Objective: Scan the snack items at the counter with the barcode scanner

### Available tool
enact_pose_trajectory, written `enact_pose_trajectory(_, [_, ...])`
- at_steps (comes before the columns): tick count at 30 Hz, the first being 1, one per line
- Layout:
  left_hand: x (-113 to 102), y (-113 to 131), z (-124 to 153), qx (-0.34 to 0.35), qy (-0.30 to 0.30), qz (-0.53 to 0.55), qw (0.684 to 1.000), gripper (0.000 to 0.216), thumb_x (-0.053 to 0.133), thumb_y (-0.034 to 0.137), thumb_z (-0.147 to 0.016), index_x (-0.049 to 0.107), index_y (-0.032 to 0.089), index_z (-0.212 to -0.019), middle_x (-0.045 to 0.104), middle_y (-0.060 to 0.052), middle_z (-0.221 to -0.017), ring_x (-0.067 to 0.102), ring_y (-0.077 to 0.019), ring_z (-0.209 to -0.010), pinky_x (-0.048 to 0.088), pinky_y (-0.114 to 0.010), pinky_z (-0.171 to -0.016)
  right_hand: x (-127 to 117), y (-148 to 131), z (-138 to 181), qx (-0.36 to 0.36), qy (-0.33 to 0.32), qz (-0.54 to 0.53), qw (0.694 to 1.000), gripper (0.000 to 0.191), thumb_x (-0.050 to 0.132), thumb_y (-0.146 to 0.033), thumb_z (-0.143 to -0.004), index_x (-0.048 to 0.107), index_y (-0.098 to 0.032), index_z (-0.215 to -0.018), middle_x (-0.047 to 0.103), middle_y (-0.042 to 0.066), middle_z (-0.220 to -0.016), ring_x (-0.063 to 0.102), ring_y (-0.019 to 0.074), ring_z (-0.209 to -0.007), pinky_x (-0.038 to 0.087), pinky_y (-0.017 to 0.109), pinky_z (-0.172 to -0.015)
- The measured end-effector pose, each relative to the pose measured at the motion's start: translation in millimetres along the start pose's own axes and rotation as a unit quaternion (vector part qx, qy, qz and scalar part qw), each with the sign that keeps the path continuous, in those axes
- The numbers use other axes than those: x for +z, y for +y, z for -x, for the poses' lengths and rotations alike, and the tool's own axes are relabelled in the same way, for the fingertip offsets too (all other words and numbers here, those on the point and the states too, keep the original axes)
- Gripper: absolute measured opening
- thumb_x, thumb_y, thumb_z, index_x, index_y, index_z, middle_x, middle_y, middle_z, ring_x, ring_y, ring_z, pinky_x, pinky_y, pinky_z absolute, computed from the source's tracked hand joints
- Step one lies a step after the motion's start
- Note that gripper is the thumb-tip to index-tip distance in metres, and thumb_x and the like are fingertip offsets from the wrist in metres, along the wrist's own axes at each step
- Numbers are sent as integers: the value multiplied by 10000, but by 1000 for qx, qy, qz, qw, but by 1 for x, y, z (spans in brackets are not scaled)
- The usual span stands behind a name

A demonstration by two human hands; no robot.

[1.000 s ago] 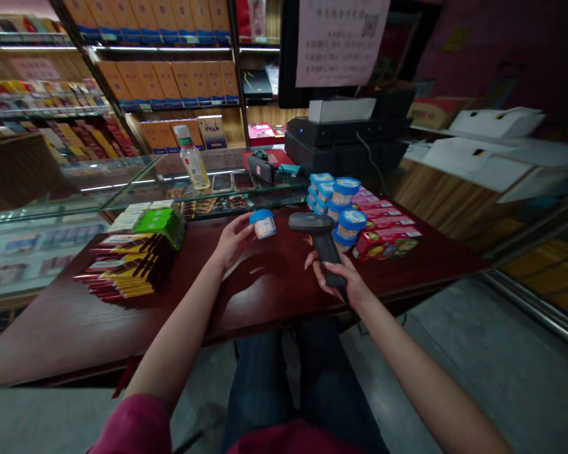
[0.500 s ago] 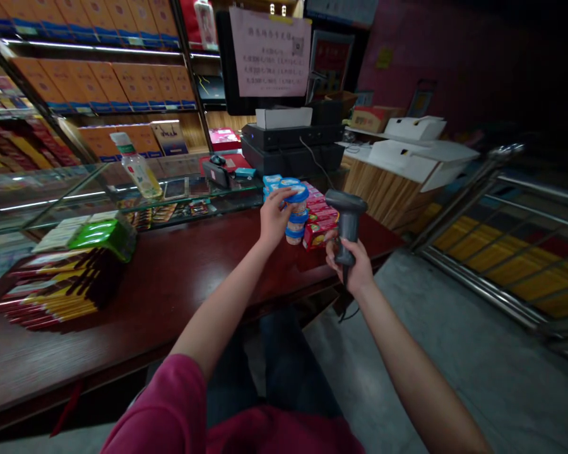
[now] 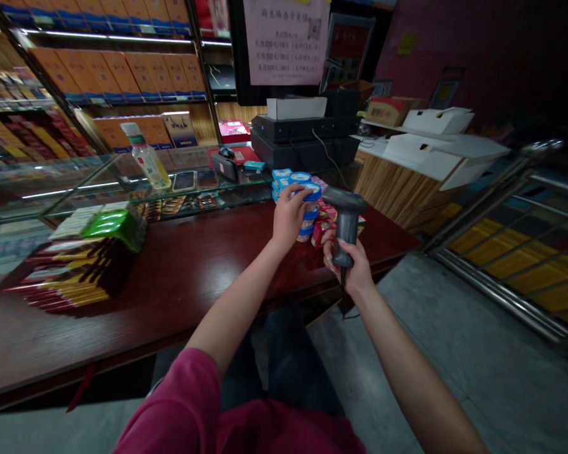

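Note:
My left hand [image 3: 291,217] reaches over the counter, its fingers closed round the top tub [image 3: 312,190] of a stack of small blue-lidded tubs. More of these blue-lidded tubs [image 3: 281,176] stand just behind it. My right hand [image 3: 353,265] grips a grey handheld barcode scanner [image 3: 347,221] by its handle, with the cable hanging from the bottom. The scanner's head is close beside the top tub. Red and pink boxes [image 3: 320,231] sit right of the stack, partly hidden by the scanner and my right hand.
Wrapped snack packs [image 3: 76,274] and a green package [image 3: 116,227] are piled on the left of the dark red counter [image 3: 194,265]. Behind are a glass case with a drink bottle [image 3: 146,157], and a black till unit [image 3: 303,148]. A metal railing [image 3: 497,202] stands at right.
The view has shifted, so the counter items appear further right. The scanner's head is now closer to the tubs. My left hand stays on the top tub.

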State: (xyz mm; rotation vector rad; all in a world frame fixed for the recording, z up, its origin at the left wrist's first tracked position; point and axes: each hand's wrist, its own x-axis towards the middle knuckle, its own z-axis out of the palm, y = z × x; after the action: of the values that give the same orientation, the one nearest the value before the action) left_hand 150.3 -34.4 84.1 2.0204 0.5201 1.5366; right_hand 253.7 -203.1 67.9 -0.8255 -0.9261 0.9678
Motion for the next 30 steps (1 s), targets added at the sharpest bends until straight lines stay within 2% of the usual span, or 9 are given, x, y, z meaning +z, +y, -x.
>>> enact_pose_trajectory(6, [3,-10,-1,35,-16,-12,999,353,574,146,-990,745,293,-1262,624,-104,-1393,549,-301,-1391,426,-514,-1221,14,4,-6,5,-2,-3,1000,245,693,-429,-840,632,-241,-984,561,-6,-680,414,118,-455,282,248,-377])
enact_pose_trajectory(8, [-7,-12,1,53,-32,-24,998,433,596,149,-984,684,315,-1373,590,-101,-1467,538,-289,-1419,414,-504,-1238,19,5,-7,3,0,-5,1000,237,698,-411,-836,635,-245,-993,587,9,-728,432,124,-480,293,253,-381])
enact_pose_trajectory(10, [-29,-15,9,70,-32,-50,996,518,623,172,-984,598,315,-1481,553,-110,-1531,508,-279,-1463,394,-489,-1260,26,7,-8,9,-15,-5,1000,221,698,-402,-850,643,-246,-996,591,11,-726,448,127,-486,305,256,-384])
enact_pose_trajectory(13, [-89,-25,26,64,-6,-125,990,544,645,205,-984,557,270,-1517,553,-138,-1542,447,-284,-1528,356,-473,-1290,42,15,-17,29,-46,-1,999,214,728,-381,-854,660,-243,-1004,647,24,-780,496,128,-516,355,255,-392])
enact_pose_trajectory(16, [-175,-29,44,3,26,-259,966,526,630,190,-980,562,259,-1497,564,-136,-1534,442,-291,-1536,345,-481,-1296,70,33,-36,53,-74,-12,996,282,760,-370,-840,683,-241,-1079,732,46,-934,552,132,-571,398,240,-401])
enact_pose_trajectory(20, [-296,-10,64,-96,63,-463,879,573,664,187,-946,536,217,-1504,522,-158,-1578,435,-315,-1538,362,-479,-1286,118,65,-66,152,-138,-57,977,360,714,-440,-868,720,-221,-1155,784,71,-1018,604,135,-633,464,209,-443])
enact_pose_trajectory(23, [-372,15,81,-170,75,-556,810,545,689,295,-955,561,191,-1474,522,-175,-1578,469,-351,-1503,388,-498,-1255,150,89,-84,250,-190,-70,947,355,653,-395,-873,756,-199,-1150,803,94,-1087,627,134,-662,504,200,-478])
enact_pose_trajectory(27, [-443,38,108,-262,48,-593,760,455,583,412,-1027,631,165,-1406,603,-179,-1513,532,-344,-1446,388,-490,-1235,176,117,-99,327,-259,-57,907,346,628,-323,-857,782,-178,-1130,804,107,-1152,648,148,-692,528,214,-496])
enact_pose_trajectory(30, [-473,38,126,-289,12,-585,758,469,588,404,-1023,627,175,-1431,595,-161,-1552,507,-327,-1481,363,-491,-1246,181,136,-104,347,-295,-62,888,355,635,-308,-850,783,-165,-1140,799,111,-1191,655,156,-713,560,235,-550])
